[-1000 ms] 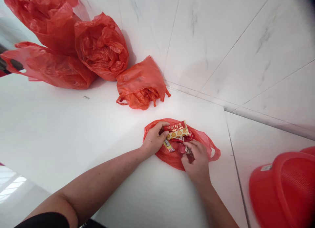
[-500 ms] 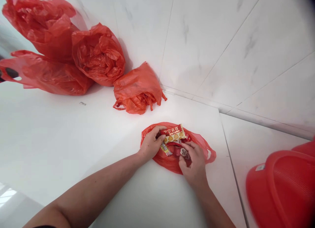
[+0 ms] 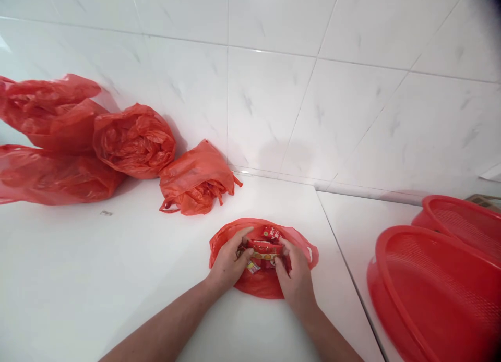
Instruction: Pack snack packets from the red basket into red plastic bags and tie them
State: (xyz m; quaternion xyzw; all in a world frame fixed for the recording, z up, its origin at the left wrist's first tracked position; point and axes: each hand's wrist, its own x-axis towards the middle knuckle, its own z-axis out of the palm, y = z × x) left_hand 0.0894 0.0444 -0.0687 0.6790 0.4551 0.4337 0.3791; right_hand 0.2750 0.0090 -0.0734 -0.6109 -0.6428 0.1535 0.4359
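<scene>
Hands point(image 3: 230, 263) point(image 3: 296, 273) seemingly pinch a snack packet point(image 3: 266, 250) within a red bag's rim point(image 3: 260, 290); white tabletop point(image 3: 90, 278) spreads widely left.

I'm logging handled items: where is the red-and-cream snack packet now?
In the head view, the snack packet is below and slightly right of centre, between the left hand and right hand, over the open red bag.

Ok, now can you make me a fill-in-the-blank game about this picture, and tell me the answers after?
1. The left hand and the right hand hold a snack packet at an open bag coloured ____.
2. The table under the open bag is coloured ____.
3. The number of baskets in view is ____.
4. In the picture, the baskets are to the ____ of the open bag.

Missing words: red; white; two; right.
</scene>
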